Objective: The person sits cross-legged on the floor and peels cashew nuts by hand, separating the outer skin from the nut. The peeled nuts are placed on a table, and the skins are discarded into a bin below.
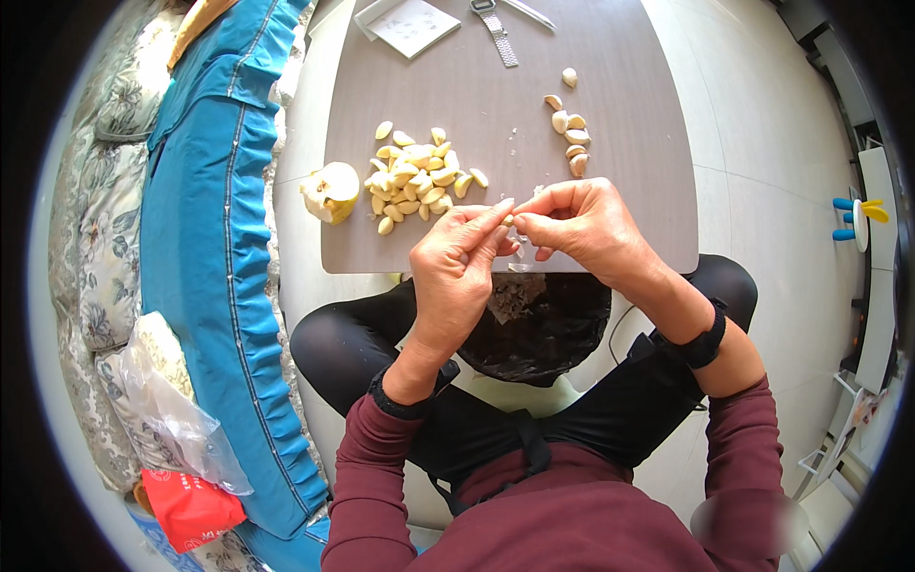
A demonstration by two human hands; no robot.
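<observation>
My left hand [461, 261] and my right hand [582, 225] meet above the table's near edge, fingertips pinching a small garlic clove [508, 220] between them. Much of that clove is covered by the fingers. Left of the hands lies a heap of peeled garlic cloves [414, 175]. Several unpeeled cloves [576, 136] lie in a rough line beyond my right hand. Bits of papery garlic skin [520, 267] are scattered under the fingers. Below the table edge, between the knees, a bin lined with a black plastic bag [565, 336] holds garlic skins [516, 297].
A partly eaten or cut fruit [331, 191] sits at the left edge of the table [472, 93]. Towards the far end lie a notepad [414, 27], a metal-band wristwatch [498, 39] and a pen [529, 13]. A blue-covered sofa [193, 264] stands at the left.
</observation>
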